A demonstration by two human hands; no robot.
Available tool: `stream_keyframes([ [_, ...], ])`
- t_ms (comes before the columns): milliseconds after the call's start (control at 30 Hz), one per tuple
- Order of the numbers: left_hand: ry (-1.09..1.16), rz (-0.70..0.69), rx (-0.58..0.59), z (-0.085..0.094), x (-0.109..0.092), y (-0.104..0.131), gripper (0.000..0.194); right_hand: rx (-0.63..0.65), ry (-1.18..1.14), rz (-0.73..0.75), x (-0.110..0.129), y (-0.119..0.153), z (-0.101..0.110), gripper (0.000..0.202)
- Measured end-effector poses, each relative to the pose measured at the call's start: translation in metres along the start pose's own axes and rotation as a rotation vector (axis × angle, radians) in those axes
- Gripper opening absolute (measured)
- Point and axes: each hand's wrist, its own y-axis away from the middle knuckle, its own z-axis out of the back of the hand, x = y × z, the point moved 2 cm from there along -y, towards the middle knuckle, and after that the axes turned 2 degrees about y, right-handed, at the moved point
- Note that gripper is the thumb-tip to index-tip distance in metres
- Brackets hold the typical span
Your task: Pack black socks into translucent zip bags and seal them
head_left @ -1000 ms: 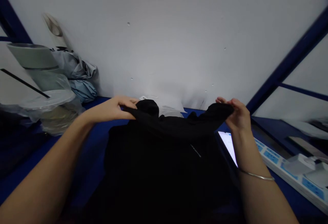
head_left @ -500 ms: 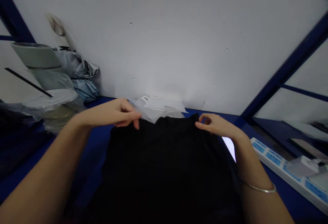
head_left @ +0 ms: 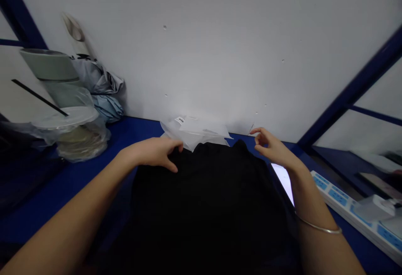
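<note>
A black cloth (head_left: 207,199), perhaps a garment, lies spread over the blue desk in front of me, its far edge uneven and wrinkled. My left hand (head_left: 157,153) rests at its far left corner, thumb and fingers apart, touching the fabric without gripping it. Just off the far right corner hovers my right hand (head_left: 273,147), fingers loosely curled, a gap between thumb and forefinger and nothing in between. A metal bangle (head_left: 318,227) circles my right wrist. The cloth's near part is too dark to make out folds.
White papers and clear plastic (head_left: 201,128) lie behind the cloth against the wall. On the right are a lit phone (head_left: 283,182) and a power strip (head_left: 337,197). A lidded cup in a plastic bag (head_left: 69,118), a green container (head_left: 52,67) and folded umbrellas (head_left: 108,107) stand left.
My right hand has let go of the cloth's far right corner and lifted off it. The left hand's fingers have spread from a pinch and shifted slightly right.
</note>
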Motion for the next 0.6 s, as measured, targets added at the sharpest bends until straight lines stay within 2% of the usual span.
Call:
stream_keyframes([
  [33,0.025,-0.031,-0.054,0.003,-0.005,0.002,0.042,-0.01,0.011,0.045,0.005,0.0,-0.001,0.021],
  [67,0.059,-0.073,-0.079,0.006,-0.01,0.004,0.041,0.041,0.007,0.075,0.012,0.001,-0.003,0.015],
  [100,0.1,-0.124,-0.062,0.007,-0.017,0.006,0.038,0.142,0.003,0.084,0.02,0.003,-0.007,0.013],
  [133,0.148,-0.177,0.01,0.006,-0.024,0.009,0.035,0.287,0.004,0.085,0.028,0.006,-0.013,0.016],
  [200,0.247,-0.27,0.244,0.001,-0.038,0.014,0.034,0.611,0.036,0.071,0.043,0.013,-0.027,0.027],
  [233,0.27,-0.299,0.349,-0.002,-0.044,0.017,0.033,0.725,0.069,0.075,0.05,0.016,-0.034,0.034],
  [267,0.275,-0.305,0.413,-0.005,-0.049,0.018,0.034,0.777,0.121,0.091,0.055,0.019,-0.04,0.04],
  [333,0.243,-0.274,0.443,-0.011,-0.055,0.018,0.04,0.804,0.241,0.111,0.062,0.022,-0.051,0.05],
  [433,0.165,-0.226,0.422,-0.019,-0.056,0.014,0.043,0.805,0.329,0.154,0.064,0.023,-0.061,0.057],
  [500,0.143,-0.253,0.468,-0.024,-0.055,0.012,0.029,0.816,0.304,0.196,0.063,0.022,-0.061,0.048],
  [600,0.183,-0.308,0.526,-0.024,-0.055,0.011,0.002,0.853,0.224,0.224,0.06,0.02,-0.058,0.019],
])
